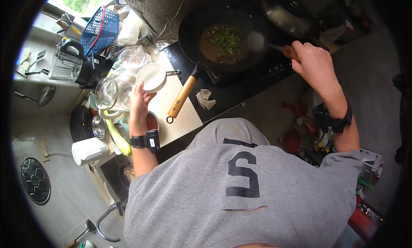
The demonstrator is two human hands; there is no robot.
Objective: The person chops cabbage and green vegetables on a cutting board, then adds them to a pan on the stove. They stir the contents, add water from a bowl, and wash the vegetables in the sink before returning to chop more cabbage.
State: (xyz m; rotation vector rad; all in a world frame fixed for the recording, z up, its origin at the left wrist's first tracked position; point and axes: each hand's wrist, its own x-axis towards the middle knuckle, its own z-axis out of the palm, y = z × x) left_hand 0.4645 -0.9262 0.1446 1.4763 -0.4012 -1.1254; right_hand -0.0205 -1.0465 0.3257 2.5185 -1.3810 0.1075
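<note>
My left hand (139, 101) holds a small white bowl (152, 76) over the counter, tilted so that its pale inside shows. In my right hand (313, 62) is the wooden handle (290, 52) of a metal cooking utensil, its rounded, blurred head (256, 42) inside the wok; whether it is a ladle or a spatula I cannot tell. The dark wok (190, 38) sits on the black cooktop (225, 90), its wooden handle (182, 96) pointing towards the counter. Shredded green vegetables (227, 41) lie on brown food and liquid (207, 50) in the wok.
A crumpled cloth (206, 99) lies on the cooktop's near edge. A wok lid (291, 14) stands behind on the right. Left of my hand are a glass jug (107, 93), a peeled green gourd (117, 135), a white kettle (90, 150), a blender (69, 61) and a blue basket (99, 30).
</note>
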